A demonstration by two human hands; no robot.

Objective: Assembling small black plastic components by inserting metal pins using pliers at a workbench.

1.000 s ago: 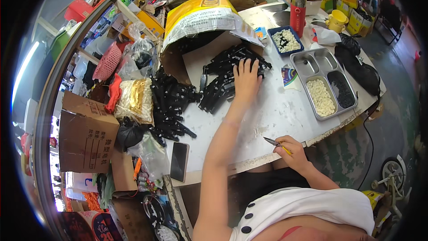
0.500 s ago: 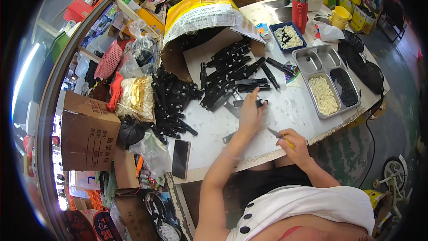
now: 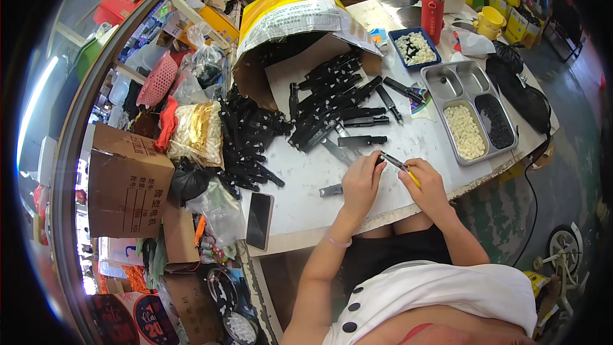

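Note:
My left hand (image 3: 361,182) is over the white table near its front edge, fingers closed on a black piece (image 3: 381,158), mostly hidden by the fingers. Close beside it, my right hand (image 3: 426,184) grips a slim metal hand tool with a yellow handle (image 3: 414,177). The tool's tip reaches to the black piece; its exact kind is too small to tell. Just beyond the hands lies a single black elongated part (image 3: 363,141). Behind that is a pile of similar black parts (image 3: 332,102), some with small white bits on them.
A steel divided tray (image 3: 471,161) holds white and black small pieces at right. Behind it are a blue tray (image 3: 436,59) and a red flask (image 3: 432,16). A phone (image 3: 260,220) lies at the left front edge. An open bag-covered carton (image 3: 290,22) stands at the back.
My left hand has drawn back from the pile toward me. My right hand has brought the tool up to it, and the two hands are now close together.

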